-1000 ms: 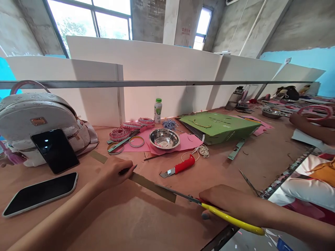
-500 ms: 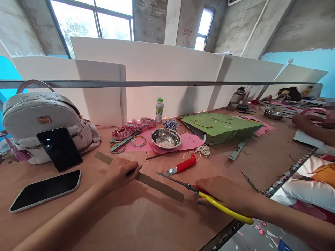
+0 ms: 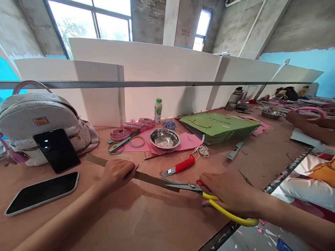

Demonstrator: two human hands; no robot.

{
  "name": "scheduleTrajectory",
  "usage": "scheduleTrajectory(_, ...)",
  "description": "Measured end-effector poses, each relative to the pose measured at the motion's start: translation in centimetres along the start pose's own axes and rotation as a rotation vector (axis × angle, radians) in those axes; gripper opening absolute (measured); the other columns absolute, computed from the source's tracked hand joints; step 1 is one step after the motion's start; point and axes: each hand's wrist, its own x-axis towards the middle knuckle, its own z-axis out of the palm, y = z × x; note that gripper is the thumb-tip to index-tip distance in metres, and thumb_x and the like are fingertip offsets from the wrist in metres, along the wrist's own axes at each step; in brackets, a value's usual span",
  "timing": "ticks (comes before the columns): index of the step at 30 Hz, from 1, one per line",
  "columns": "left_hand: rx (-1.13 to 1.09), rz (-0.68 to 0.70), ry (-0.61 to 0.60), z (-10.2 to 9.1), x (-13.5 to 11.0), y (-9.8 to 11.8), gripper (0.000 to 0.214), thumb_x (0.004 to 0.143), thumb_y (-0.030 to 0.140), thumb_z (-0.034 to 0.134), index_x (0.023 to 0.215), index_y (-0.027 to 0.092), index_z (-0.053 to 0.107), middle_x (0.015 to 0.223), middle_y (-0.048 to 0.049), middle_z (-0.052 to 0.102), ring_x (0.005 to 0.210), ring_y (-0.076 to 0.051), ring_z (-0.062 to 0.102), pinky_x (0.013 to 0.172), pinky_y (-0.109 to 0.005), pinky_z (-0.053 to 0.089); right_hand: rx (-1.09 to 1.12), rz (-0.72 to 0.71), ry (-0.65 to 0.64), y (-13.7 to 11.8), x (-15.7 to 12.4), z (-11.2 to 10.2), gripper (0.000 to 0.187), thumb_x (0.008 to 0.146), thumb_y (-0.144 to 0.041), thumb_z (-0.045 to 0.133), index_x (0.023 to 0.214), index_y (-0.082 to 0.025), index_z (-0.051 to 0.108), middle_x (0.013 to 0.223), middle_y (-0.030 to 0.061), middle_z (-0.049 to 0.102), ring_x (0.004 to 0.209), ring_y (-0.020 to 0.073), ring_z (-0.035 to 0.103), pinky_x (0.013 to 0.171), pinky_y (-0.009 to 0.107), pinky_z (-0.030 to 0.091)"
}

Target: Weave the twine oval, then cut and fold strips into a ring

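Observation:
My left hand [image 3: 120, 173] is closed around the middle of a brown cardboard strip [image 3: 150, 179], which sticks out on both sides of the fist above the table. My right hand [image 3: 227, 191] grips a pair of scissors [image 3: 192, 186] with yellow-coated handles. The scissor blades lie at the strip's right end, one along its upper edge. Just beyond them rests a utility knife [image 3: 183, 164] with a red handle. A steel bowl [image 3: 164, 138] stands on pink paper [image 3: 190, 141] farther back.
At the left are two phones [image 3: 43, 193] and a pale backpack [image 3: 39, 115]. A green paper bag [image 3: 220, 127] lies behind my right hand, with white cord [image 3: 202, 150] near it. Another person's arm [image 3: 297, 122] is at the right, beyond the table edge [image 3: 288, 169].
The scissors have moved left, bringing their blades onto the strip's right end. The strip and my left hand have shifted slightly left, and the strip now tilts differently.

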Motion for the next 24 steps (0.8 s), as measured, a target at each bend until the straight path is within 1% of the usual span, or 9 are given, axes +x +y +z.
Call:
scheduleTrajectory(7,0.018,0.016,0.017,0.2,0.0,0.6,0.039,0.096,0.012,0.050,0.060,0.021,0.039,0.048,0.0063,0.044,0.044,-0.010,0.034,0.050,-0.027,0.027,-0.001,-0.035,-0.053,-1.0,0.6,-1.0,0.065,0.095,-0.073,0.031,0.092,-0.017,0.064,0.089,0.0136,0.069,0.067,0.0278,0.063,0.052,0.031,0.013)
scheduleTrajectory(10,0.023,0.006,0.032,0.1,0.2,0.8,0.040,0.096,0.012,0.050,0.059,0.021,0.039,0.047,0.0066,0.043,0.043,-0.010,0.034,0.050,-0.027,0.027,0.048,-0.033,-0.041,-1.0,0.8,-1.1,0.065,0.095,-0.073,0.031,0.090,-0.018,0.064,0.087,0.0124,0.069,0.065,0.0263,0.062,0.052,0.031,0.015)
scheduleTrajectory(14,0.022,-0.012,0.045,0.1,0.4,0.9,0.040,0.096,0.013,0.048,0.058,0.021,0.039,0.047,0.0062,0.043,0.042,-0.009,0.034,0.049,-0.026,0.027,0.095,-0.026,-0.050,-0.6,0.8,-1.1,0.063,0.093,-0.075,0.033,0.085,-0.020,0.063,0.083,0.0102,0.070,0.065,0.0253,0.061,0.052,0.032,0.014)
scheduleTrajectory(19,0.010,-0.023,0.046,0.1,0.3,1.0,0.039,0.096,0.013,0.048,0.060,0.021,0.037,0.047,0.0062,0.042,0.043,-0.009,0.034,0.049,-0.025,0.026,0.129,-0.019,-0.106,-0.7,0.6,-1.7,0.063,0.093,-0.076,0.033,0.085,-0.021,0.064,0.083,0.0102,0.071,0.066,0.0258,0.060,0.053,0.030,0.016)
scheduleTrajectory(21,0.003,-0.028,0.044,0.2,0.2,1.1,0.039,0.097,0.014,0.048,0.060,0.021,0.037,0.047,0.0062,0.042,0.043,-0.010,0.033,0.049,-0.025,0.026,0.149,-0.038,-0.120,-0.9,0.6,-2.0,0.063,0.093,-0.075,0.034,0.086,-0.020,0.064,0.082,0.0109,0.071,0.067,0.0259,0.061,0.054,0.030,0.018)
scheduleTrajectory(24,-0.010,-0.040,0.034,0.3,0.0,1.1,0.039,0.096,0.013,0.048,0.060,0.021,0.037,0.047,0.0063,0.041,0.043,-0.010,0.032,0.049,-0.025,0.025,0.194,-0.075,-0.144,-0.9,0.9,-2.1,0.059,0.095,-0.070,0.038,0.091,-0.019,0.066,0.082,0.0114,0.072,0.069,0.0269,0.063,0.055,0.030,0.021)
